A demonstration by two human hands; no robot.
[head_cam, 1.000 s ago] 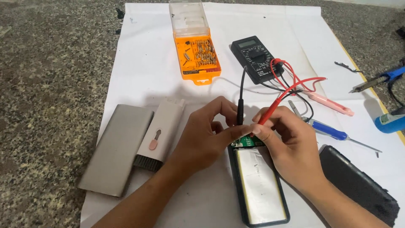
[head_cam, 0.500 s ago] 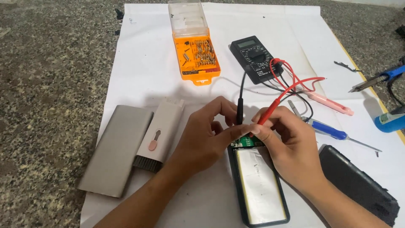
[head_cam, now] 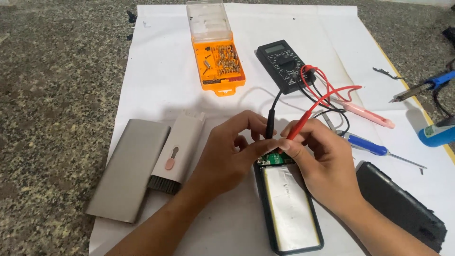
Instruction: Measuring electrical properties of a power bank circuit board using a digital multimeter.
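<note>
My left hand (head_cam: 232, 151) pinches a black multimeter probe (head_cam: 270, 124), held upright, its tip down on a small green circuit board (head_cam: 274, 159). My right hand (head_cam: 322, 166) grips a red probe (head_cam: 303, 124), slanted, with its tip on the same board. The board sits at the top end of an opened power bank (head_cam: 291, 208) whose black frame holds a flat silver battery cell. Red and black leads run up to a black digital multimeter (head_cam: 284, 65) lying on white paper (head_cam: 161, 71).
An orange screwdriver-bit case (head_cam: 215, 52) with a clear lid lies open at the top. A grey metal shell (head_cam: 129, 168) and a beige brush tool (head_cam: 174, 151) lie left. A blue screwdriver (head_cam: 365, 144), pink tool (head_cam: 367, 114), black cover (head_cam: 400, 206), soldering iron (head_cam: 424, 87) lie right.
</note>
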